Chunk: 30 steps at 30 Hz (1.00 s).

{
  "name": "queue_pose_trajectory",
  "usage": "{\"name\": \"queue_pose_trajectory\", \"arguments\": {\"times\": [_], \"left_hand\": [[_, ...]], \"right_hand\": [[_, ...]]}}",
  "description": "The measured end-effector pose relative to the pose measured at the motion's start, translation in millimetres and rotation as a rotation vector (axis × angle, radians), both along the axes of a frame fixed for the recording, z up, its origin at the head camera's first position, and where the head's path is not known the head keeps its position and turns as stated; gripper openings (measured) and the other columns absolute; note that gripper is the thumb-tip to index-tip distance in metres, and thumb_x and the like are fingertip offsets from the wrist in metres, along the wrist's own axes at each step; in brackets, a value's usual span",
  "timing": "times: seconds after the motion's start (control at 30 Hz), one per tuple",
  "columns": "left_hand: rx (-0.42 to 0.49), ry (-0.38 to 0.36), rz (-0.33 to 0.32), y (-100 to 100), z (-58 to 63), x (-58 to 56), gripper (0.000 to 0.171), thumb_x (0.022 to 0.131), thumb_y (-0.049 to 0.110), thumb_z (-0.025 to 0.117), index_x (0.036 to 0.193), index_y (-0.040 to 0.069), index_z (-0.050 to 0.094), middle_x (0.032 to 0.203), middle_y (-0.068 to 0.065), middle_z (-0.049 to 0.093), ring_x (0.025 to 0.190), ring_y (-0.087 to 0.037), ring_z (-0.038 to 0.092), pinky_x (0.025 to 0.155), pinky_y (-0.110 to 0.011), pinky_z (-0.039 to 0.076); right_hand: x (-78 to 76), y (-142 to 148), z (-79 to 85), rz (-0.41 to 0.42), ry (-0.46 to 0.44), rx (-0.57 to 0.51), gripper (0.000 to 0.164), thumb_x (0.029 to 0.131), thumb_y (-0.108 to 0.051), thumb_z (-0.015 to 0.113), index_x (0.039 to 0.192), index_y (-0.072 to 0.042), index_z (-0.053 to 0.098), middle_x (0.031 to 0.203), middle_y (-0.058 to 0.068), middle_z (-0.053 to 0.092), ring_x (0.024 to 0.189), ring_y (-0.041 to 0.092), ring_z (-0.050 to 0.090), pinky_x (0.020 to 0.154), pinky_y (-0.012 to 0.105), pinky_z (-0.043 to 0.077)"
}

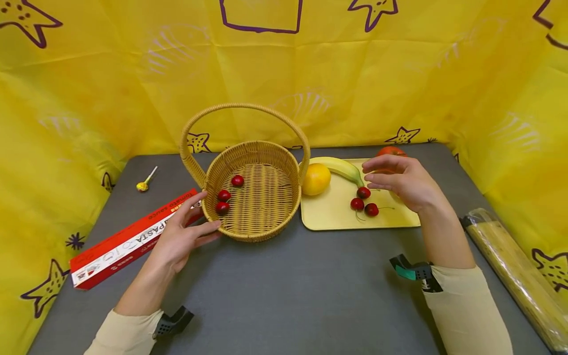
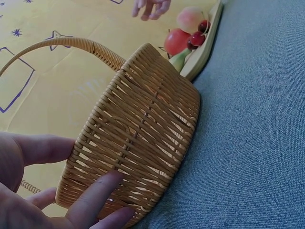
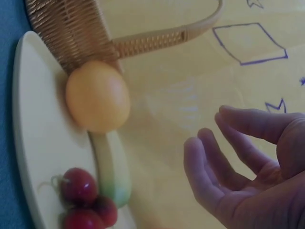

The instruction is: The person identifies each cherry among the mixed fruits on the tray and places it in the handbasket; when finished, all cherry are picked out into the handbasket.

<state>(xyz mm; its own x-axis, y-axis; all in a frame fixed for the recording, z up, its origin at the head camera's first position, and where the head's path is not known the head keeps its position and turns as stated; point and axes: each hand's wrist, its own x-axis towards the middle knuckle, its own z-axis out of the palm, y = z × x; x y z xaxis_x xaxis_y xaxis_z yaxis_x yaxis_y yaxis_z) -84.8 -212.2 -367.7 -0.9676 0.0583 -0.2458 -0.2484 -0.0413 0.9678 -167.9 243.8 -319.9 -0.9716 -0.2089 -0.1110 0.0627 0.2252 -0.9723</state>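
Observation:
My left hand (image 1: 179,234) is at the near-left side of a woven wicker basket (image 1: 250,231) with an arched handle. Its spread fingers (image 2: 95,195) touch the outer wall, with one fingertip right at the rim. Inside the basket lie three cherries (image 1: 224,195). Over the far-right part of a pale yellow tray (image 1: 328,217) hovers my right hand (image 1: 406,180), fingers loosely bent and nothing between them. The tray bears a banana (image 1: 341,167), an orange (image 1: 316,179) and three stemmed cherries (image 1: 357,203). A red tomato (image 1: 391,151) shows behind the right hand, and a peach (image 2: 189,20) in the left wrist view.
A red and white pasta box (image 1: 133,241) lies slantwise left of the basket, partly behind the left hand. Beyond it is a yellow lollipop (image 1: 142,186). A clear pack of spaghetti (image 1: 514,266) lies along the right table edge. Yellow cloth (image 1: 257,69) encloses the back and sides.

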Motion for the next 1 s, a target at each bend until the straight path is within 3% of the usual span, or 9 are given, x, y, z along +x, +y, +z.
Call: {"name": "queue_pose_trajectory", "arguments": {"times": [0.17,0.37,0.7,1.0], "left_hand": [[-0.005,0.010,-0.008,-2.5,0.0,0.8,0.082,0.084,0.009,0.073,0.151,0.022,0.027,0.145,-0.022,0.027,0.107,-0.032,0.063,0.086,-0.049,0.053],[0.000,0.013,-0.017,-2.7,0.0,0.3,0.082,0.085,0.009,0.073,0.151,0.022,0.027,0.145,-0.022,0.026,0.107,-0.032,0.062,0.086,-0.049,0.053],[0.006,0.018,-0.019,-2.5,-0.2,0.7,0.082,0.085,0.008,0.072,0.151,0.022,0.027,0.145,-0.022,0.026,0.106,-0.029,0.063,0.086,-0.048,0.053],[0.002,0.018,-0.021,-1.5,-0.7,0.5,0.081,0.085,0.008,0.072,0.151,0.022,0.027,0.145,-0.021,0.027,0.105,-0.029,0.064,0.086,-0.048,0.053]], "right_hand": [[-8.6,2.6,-12.6,-0.024,-0.053,-0.047,0.045,0.086,-0.015,0.073,0.124,0.004,0.057,0.124,0.009,0.053,0.103,0.023,0.060,0.088,0.034,0.056],[-15.4,8.9,-24.0,-0.053,-0.070,-0.028,0.045,0.087,-0.012,0.072,0.125,0.004,0.056,0.124,0.009,0.052,0.100,0.022,0.062,0.089,0.035,0.056],[-25.0,19.5,-39.3,-0.056,-0.101,0.111,0.044,0.085,-0.009,0.073,0.126,0.000,0.058,0.119,0.012,0.060,0.094,0.020,0.064,0.082,0.027,0.057],[-28.9,24.5,-49.2,-0.026,-0.073,0.193,0.045,0.085,-0.005,0.071,0.126,0.003,0.057,0.121,0.020,0.058,0.094,0.021,0.063,0.083,0.035,0.057]]}}
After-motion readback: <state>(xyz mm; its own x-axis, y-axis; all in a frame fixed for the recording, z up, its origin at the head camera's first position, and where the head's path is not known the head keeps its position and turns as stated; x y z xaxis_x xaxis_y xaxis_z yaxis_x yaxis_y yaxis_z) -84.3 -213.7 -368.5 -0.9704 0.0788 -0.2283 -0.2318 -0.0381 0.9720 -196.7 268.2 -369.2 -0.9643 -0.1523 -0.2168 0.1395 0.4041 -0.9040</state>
